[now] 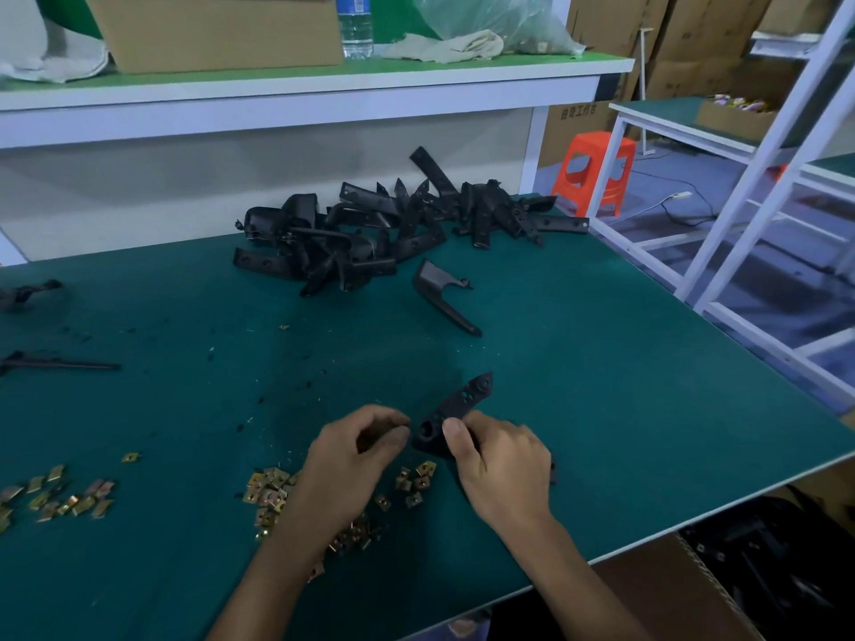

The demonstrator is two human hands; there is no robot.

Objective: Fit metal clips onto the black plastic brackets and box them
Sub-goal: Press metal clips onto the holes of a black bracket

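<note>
The right hand grips a black bracket just above the green table. The left hand curls at its near end; whether it pinches a clip cannot be told. Brass clips lie scattered under both wrists, with a bracket pile farther back and a cardboard box at lower right.

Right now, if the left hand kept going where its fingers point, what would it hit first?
The black bracket that the right hand grips: the left hand aims at its near end, almost touching, though depth is unclear.
</note>
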